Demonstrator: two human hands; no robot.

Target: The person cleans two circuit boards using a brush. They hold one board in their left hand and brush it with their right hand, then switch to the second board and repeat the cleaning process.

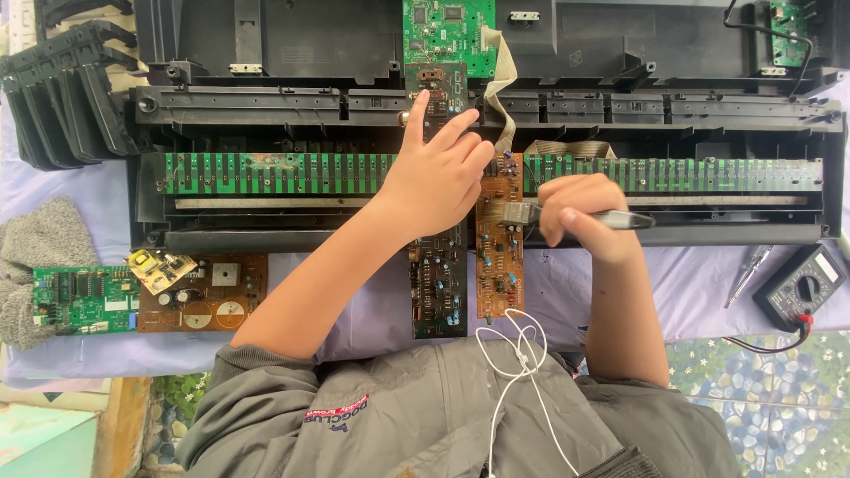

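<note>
My left hand [438, 168] rests with spread fingers on a dark circuit board [438, 283] that lies lengthwise over the opened black keyboard chassis [266, 106]. Beside it lies a brown circuit board [498, 257]. My right hand [580, 217] grips a grey-handled brush [620, 219] whose bristle end touches the brown board's upper part. Long green contact strips [266, 173] run left and right under both hands.
A green board [449, 35] and a ribbon cable [500, 84] sit at the top. Small green [80, 299] and brown [208, 296] boards lie at left by a grey cloth [40, 243]. Black keys [62, 88] are stacked top left. A multimeter [801, 288] and a screwdriver [748, 270] lie at right.
</note>
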